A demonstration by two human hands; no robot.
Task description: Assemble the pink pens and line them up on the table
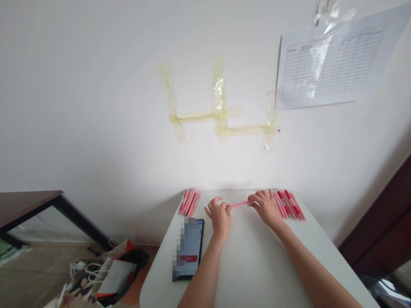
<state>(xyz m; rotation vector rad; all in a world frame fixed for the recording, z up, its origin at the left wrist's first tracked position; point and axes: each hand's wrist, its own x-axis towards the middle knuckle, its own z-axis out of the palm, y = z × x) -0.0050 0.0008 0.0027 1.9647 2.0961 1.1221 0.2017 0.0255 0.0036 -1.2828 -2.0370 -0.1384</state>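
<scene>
Pen point(239, 204), slim and pink, spans the gap between my two hands near the back edge of a white table. Behind it rises a white wall point(96, 107), filling most of the view. Below, the table point(250, 265) stretches toward me with its far edge at the wall. To the left stands a dark-topped desk point(28, 207) on black legs; to the right, a dark brown panel point(382, 226) slants across the corner. On the floor beneath the desk's end sits a bag point(120, 276), partly hidden among white cords point(91, 270). A sheet of paper point(330, 68) printed with a ruled grid hangs high on the right, and yellowish tape point(220, 94) crosses the wall in strips left of it.

My left hand point(221, 216) pinches one end of the pen between thumb and forefinger, its other fingers loosely spread. My right hand point(263, 206), fingers bent, grips the other end. A phone point(192, 246) lies face up beside my left forearm, part of it blurred out. Just beyond my right hand, partly covered by it, lies a row of pens point(293, 205), pink and red. A smaller bunch of pens point(189, 203) rests at the back left corner, beyond the phone.
</scene>
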